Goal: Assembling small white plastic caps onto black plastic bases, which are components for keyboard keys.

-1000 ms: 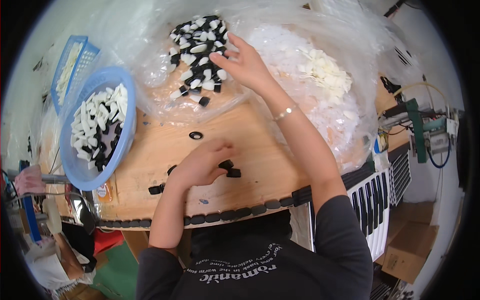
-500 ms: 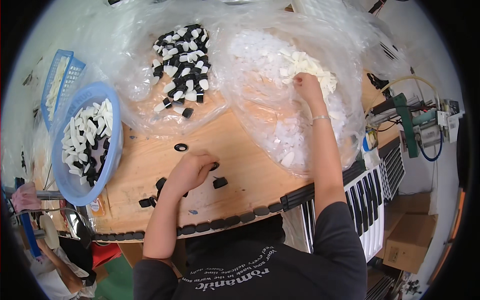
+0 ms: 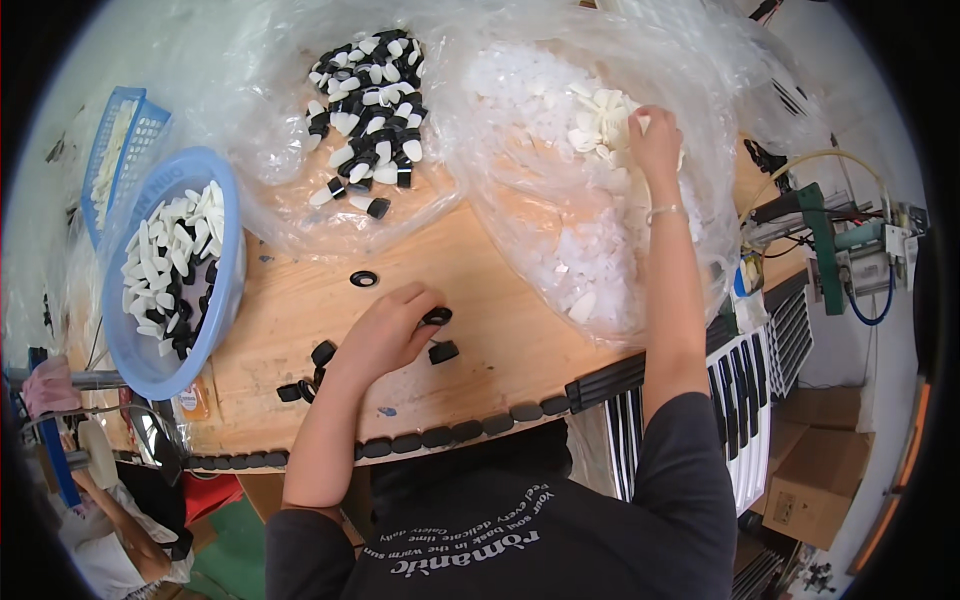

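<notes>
My left hand (image 3: 392, 328) is closed over the wooden table, its fingers holding a small black cap (image 3: 438, 316) with a round opening. Right beside it on the wood lies another black cap (image 3: 443, 351), and a black ring-shaped cap (image 3: 364, 279) sits farther back. Several more black caps (image 3: 323, 352) are partly hidden by my left forearm. At the right, my right hand (image 3: 657, 148) reaches into a heap of cream-white flat oval pieces (image 3: 602, 118) on clear plastic. A pale piece (image 3: 644, 123) shows between its pinched fingertips.
A blue basin (image 3: 117, 345) of white and black parts stands left, near a blue basket (image 3: 150, 125). Joined black-and-white pieces (image 3: 380, 100) lie on plastic at the back. Black pads (image 3: 436, 437) line the table's front edge; a green-framed device (image 3: 822, 250) stands right.
My right hand has moved right and slightly farther back over the cream-white heap. My left hand has shifted a little right and away from me, tilting the black cap more into view.
</notes>
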The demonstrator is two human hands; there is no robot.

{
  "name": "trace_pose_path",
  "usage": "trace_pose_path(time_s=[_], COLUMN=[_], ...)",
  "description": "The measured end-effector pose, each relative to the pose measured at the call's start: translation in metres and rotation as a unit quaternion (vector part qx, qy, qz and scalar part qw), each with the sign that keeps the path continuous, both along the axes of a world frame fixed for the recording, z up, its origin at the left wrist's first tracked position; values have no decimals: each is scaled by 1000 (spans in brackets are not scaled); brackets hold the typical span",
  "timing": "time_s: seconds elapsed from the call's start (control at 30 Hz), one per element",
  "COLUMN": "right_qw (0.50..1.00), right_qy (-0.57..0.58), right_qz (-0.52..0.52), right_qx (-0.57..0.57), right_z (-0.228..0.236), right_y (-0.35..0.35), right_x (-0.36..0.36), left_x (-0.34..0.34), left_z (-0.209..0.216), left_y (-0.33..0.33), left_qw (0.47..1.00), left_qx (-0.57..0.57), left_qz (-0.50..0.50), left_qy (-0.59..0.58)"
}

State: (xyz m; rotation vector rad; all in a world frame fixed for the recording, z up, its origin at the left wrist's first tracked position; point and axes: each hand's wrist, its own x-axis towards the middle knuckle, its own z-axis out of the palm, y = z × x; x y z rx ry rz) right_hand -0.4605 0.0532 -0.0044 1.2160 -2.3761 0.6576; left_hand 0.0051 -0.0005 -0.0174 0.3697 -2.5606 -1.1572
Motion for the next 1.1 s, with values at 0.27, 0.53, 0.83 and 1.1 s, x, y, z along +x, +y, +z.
trace_pose_path(time_s=[0.27, 0.53, 0.83, 1.1], right_qw=[967, 982, 979, 878], right_qy=[-99, 141, -6, -304], right_qz=[10, 80, 203, 367], right_qx=[235, 99, 5, -42], right_z=[5, 15, 25, 37], right_y=[19, 42, 25, 18], right_x=[22, 129, 182, 273], left_x=[-2, -1, -1, 1], left_z=[6, 16, -4, -5], left_y=[1, 5, -2, -5], left_qw=[997, 993, 979, 948], left_qx=[81, 104, 152, 216], left_qz=[-3, 36, 133, 203], left_qy=[-21, -41, 22, 117])
